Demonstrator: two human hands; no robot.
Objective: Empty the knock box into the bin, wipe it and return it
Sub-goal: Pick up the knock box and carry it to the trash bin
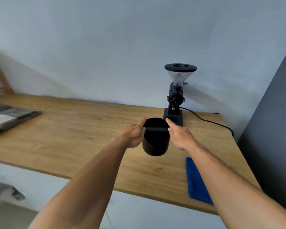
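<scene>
Looking down from your head camera, you have the round black knock box standing upright on the wooden countertop, just in front of the black coffee grinder with a clear funnel hopper. Your left hand lies flat against its left wall, fingers straight; your right hand flanks the right wall, fingers extended, and contact is unclear. A black bar spans the box's mouth; its interior is too dark to judge. A folded blue cloth lies near the counter's front edge.
</scene>
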